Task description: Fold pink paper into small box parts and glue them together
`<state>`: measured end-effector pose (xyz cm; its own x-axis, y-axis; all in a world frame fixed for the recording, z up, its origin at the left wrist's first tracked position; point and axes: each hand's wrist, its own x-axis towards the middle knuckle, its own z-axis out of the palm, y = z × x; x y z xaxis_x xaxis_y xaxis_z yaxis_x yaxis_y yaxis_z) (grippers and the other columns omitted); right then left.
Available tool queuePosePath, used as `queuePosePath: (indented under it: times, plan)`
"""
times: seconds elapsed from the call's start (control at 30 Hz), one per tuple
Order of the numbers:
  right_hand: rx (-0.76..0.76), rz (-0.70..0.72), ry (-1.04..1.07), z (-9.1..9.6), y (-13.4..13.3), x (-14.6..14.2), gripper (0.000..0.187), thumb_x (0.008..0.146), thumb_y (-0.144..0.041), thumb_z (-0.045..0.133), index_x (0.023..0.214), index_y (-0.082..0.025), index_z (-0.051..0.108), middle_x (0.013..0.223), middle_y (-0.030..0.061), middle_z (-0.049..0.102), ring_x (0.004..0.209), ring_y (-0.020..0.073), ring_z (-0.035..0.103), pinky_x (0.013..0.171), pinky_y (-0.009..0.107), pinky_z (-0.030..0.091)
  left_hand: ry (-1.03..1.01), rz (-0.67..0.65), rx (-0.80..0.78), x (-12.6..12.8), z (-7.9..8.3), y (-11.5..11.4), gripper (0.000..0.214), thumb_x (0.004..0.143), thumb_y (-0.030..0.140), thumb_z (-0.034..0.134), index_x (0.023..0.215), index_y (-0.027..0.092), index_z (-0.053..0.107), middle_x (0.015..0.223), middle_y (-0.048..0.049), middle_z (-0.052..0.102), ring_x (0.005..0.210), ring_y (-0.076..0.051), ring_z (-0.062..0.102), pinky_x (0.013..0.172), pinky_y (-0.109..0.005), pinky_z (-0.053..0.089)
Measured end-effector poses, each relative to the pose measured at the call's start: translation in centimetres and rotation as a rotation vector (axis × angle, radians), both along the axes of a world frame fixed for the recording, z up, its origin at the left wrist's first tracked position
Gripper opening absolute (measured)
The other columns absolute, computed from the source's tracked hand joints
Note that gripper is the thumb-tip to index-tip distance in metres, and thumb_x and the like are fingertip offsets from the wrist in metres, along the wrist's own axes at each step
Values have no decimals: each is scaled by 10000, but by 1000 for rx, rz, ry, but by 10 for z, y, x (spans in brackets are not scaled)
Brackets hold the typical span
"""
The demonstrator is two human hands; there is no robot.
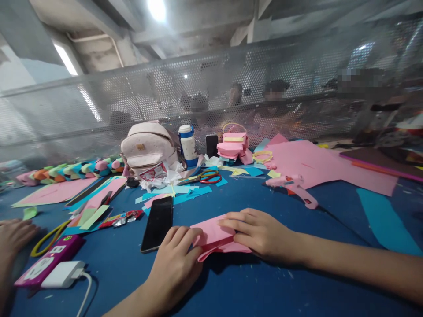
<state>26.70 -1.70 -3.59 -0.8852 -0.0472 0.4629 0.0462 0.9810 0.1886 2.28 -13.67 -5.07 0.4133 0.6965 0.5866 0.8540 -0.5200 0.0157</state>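
A folded piece of pink paper [213, 232] is held just above the blue table, its lower flap hanging loose. My left hand [176, 264] pinches its left end between thumb and fingers. At the right end, my right hand [256, 233] grips it, fingers lying over the top and the thumb hidden. A black phone [157, 223] lies flat beside my left hand. Beyond my right hand rests a pink glue gun [294, 187] with its cord trailing right.
Behind are scissors [206, 177], paper scraps [185, 191], a backpack [148, 147], a bottle [188, 147] and a pink paper piece [233, 145]. A purple power strip [49, 262] with a white charger [62, 274] sits left, near another person's hand [16, 235]. Large pink sheets [317, 165] lie right.
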Motion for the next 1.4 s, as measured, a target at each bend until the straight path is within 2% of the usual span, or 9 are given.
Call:
queuePosePath:
  times: [0.13, 0.33, 0.6, 0.77, 0.93, 1.0, 1.1, 1.2, 1.4]
  plan:
    - [-352, -48, 27, 6, 4, -5, 249, 982, -222, 468, 1164, -121, 605, 1214, 126, 630, 1158, 226, 524, 964, 379, 440, -187, -14, -121, -6, 10, 9, 221, 879, 130, 529, 1063, 190, 637, 1096, -81, 661, 960, -212, 601, 818, -360, 487]
    - [-770, -349, 120, 10, 17, -24, 242, 964, -319, 505, 900, -127, 638, 905, 81, 672, 813, 206, 588, 760, 324, 474, -681, 18, -413, -13, 21, 36, 225, 908, 291, 544, 1048, 182, 683, 1007, -68, 715, 906, -208, 654, 800, -323, 516]
    - [-1137, -249, 218, -3, 36, -45, 226, 920, -315, 502, 996, -145, 630, 1048, 96, 671, 988, 262, 602, 875, 376, 459, -888, 89, -577, -18, 10, 59, 322, 874, 416, 572, 747, 133, 657, 751, -38, 665, 728, -179, 604, 664, -266, 465]
    - [-1244, -179, 283, -14, 35, -45, 208, 911, -277, 516, 1099, -187, 510, 1140, 96, 627, 1034, 225, 599, 897, 385, 475, -953, 67, -536, -15, 3, 59, 270, 887, 356, 566, 1082, 172, 600, 993, -78, 678, 785, -180, 651, 681, -293, 525]
    - [-1028, -307, 352, -10, 31, -39, 502, 920, -311, 566, 1358, -234, 332, 1308, 130, 506, 1152, 237, 534, 866, 384, 507, -546, 83, -165, -16, 7, 53, 453, 914, 207, 541, 1348, 328, 490, 1420, -100, 480, 1233, -263, 542, 965, -446, 493]
    - [-802, -311, 373, -4, 28, -36, 400, 924, -310, 590, 1299, -262, 461, 1325, 104, 489, 1201, 246, 487, 937, 406, 466, -280, 40, -11, -18, 9, 50, 384, 911, 175, 556, 1254, 342, 598, 1444, -66, 483, 1323, -289, 462, 1045, -491, 422]
    - [-477, -200, 302, 4, 25, -32, 117, 949, -288, 583, 1022, -269, 673, 1233, 46, 581, 1175, 239, 484, 1001, 421, 378, -95, -72, 51, -20, 5, 50, 318, 907, 200, 597, 1207, 298, 636, 1274, -52, 654, 1187, -256, 597, 1003, -457, 467]
    - [-352, -134, 214, 5, 23, -31, 126, 928, -312, 626, 1013, -258, 702, 1130, 26, 668, 1090, 236, 517, 927, 402, 379, -167, -106, 23, -19, -2, 53, 323, 906, 198, 606, 1222, 261, 628, 1157, -36, 723, 1075, -218, 667, 941, -407, 523]
    - [-516, -150, 296, -3, 21, -37, 93, 888, -266, 686, 962, -231, 730, 989, 5, 700, 937, 188, 547, 855, 348, 409, -431, -68, -74, -13, -6, 54, 255, 876, 216, 654, 1116, 286, 703, 1126, -9, 736, 1071, -203, 673, 939, -373, 543]
